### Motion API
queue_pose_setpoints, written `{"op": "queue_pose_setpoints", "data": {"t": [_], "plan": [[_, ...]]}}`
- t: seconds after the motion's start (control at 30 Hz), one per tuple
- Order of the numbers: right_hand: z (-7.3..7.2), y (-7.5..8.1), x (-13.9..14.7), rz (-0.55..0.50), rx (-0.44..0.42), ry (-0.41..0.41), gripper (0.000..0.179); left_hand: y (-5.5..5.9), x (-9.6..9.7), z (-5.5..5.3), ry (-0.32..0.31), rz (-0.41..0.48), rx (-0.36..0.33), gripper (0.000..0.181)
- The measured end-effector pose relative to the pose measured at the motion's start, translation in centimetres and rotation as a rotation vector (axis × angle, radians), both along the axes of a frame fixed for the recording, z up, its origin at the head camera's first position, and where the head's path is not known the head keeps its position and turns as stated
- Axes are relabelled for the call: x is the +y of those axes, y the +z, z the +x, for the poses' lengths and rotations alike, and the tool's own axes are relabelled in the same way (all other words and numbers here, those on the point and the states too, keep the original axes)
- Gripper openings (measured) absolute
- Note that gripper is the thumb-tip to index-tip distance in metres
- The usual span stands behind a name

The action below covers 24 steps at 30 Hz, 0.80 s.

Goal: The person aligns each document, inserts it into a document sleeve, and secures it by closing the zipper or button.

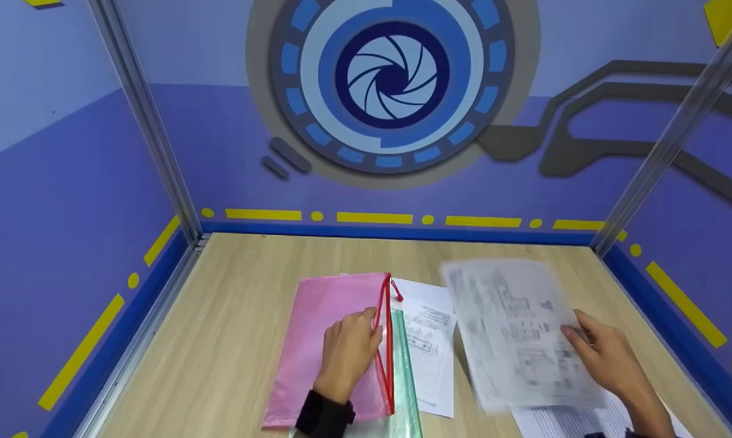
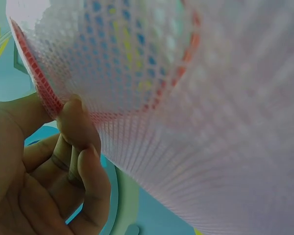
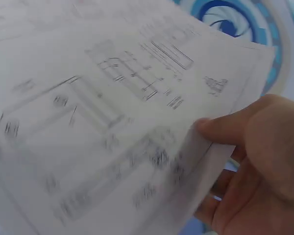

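Black wristband (image 1: 325, 415) foremost, head view: left hand (image 1: 348, 348) pinches a pink pouch (image 1: 317, 304) over the desk (image 1: 219, 316); right hand (image 1: 609, 354) grips a printed sheet (image 1: 518, 337) beside it. Left wrist view: fingers (image 2: 78, 125) clasp the pouch's red edge (image 2: 37, 72). Right wrist view: thumb (image 3: 228, 128) lies on the sheet's face.

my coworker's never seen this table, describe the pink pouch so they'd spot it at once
On the wood-grain table, find the left hand with the black wristband. It pinches the edge of the pink pouch. Pink mesh and red trim set it apart from the green pouch partly underneath.
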State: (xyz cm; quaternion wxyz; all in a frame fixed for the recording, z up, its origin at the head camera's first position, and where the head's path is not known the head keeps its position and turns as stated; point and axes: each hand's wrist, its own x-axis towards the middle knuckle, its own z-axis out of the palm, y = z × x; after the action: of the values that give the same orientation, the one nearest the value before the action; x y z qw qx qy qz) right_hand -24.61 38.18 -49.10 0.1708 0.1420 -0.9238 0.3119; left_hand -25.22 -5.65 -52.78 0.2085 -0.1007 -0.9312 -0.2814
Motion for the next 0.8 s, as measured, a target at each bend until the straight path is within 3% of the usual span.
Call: {"op": "queue_pose_setpoints", "data": {"t": [0.1, 0.27, 0.33, 0.47, 0.67, 0.8], "plan": [[-0.1, 0.8, -0.8, -0.363, -0.066, -0.005, 0.03, 0.0, 0.1, 0.0, -0.003, -0.002, -0.012, 0.02], [-0.8, 0.7, -2.2, -1.022, -0.149, 0.1, 0.039, 0.1, 0.0, 0.0, -0.006, 0.002, -0.022, 0.018], [-1.1, -0.2, -3.0, -1.157, -0.19, 0.127, 0.036, 0.2, -0.1, 0.0, -0.001, -0.002, -0.016, 0.017], [-2.2, -2.1, -4.6, -1.24, -0.262, 0.099, 0.029, 0.2, -0.4, -0.1, 0.002, -0.003, -0.019, 0.019], [-4.7, -3.8, -6.3, -1.164, -0.366, 0.041, 0.039, 0.2, -0.5, -0.3, 0.004, 0.015, -0.04, 0.02], [-5.5, -5.3, -7.0, -1.169, -0.462, 0.009, 0.033, 0.4, -0.3, 0.0, -0.011, 0.028, -0.064, 0.023]]}}
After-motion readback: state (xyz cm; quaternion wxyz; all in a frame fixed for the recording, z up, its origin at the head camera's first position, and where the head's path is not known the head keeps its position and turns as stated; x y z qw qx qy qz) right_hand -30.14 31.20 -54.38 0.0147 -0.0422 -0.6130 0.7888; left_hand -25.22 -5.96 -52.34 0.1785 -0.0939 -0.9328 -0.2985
